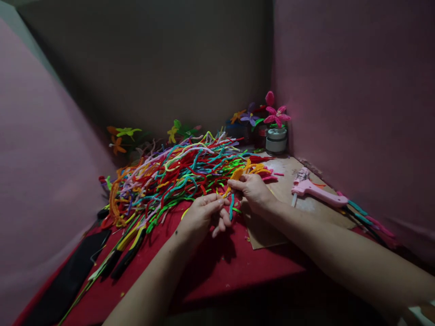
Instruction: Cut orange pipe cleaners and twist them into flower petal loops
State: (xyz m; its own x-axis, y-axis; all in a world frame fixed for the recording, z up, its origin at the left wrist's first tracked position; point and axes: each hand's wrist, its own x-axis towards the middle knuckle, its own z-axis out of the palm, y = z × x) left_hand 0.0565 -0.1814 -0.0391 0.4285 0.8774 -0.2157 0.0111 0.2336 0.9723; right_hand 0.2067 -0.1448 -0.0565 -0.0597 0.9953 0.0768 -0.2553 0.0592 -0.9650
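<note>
Between my two hands is an orange pipe cleaner (236, 174), bent into a petal-like loop at its upper end. My right hand (253, 190) pinches it below the loop with thumb and forefinger. Lower down and to the left, my left hand (207, 210) holds its thin end between thumb and fingertips, the other fingers curled. Just behind the hands spreads a big heap of pipe cleaners (183, 167) in many colours. More orange pieces (256, 167) lie past my right hand. A short teal pipe cleaner (231, 208) shows between the hands.
A pink glue gun (316, 190) rests on a board (272, 231) at the right. Yellow-black pliers (127, 249) and a black flat object (73, 271) lie left on the red cloth (217, 280). Fuzzy flowers stand behind, a pink flower (277, 116) above a white container (276, 141).
</note>
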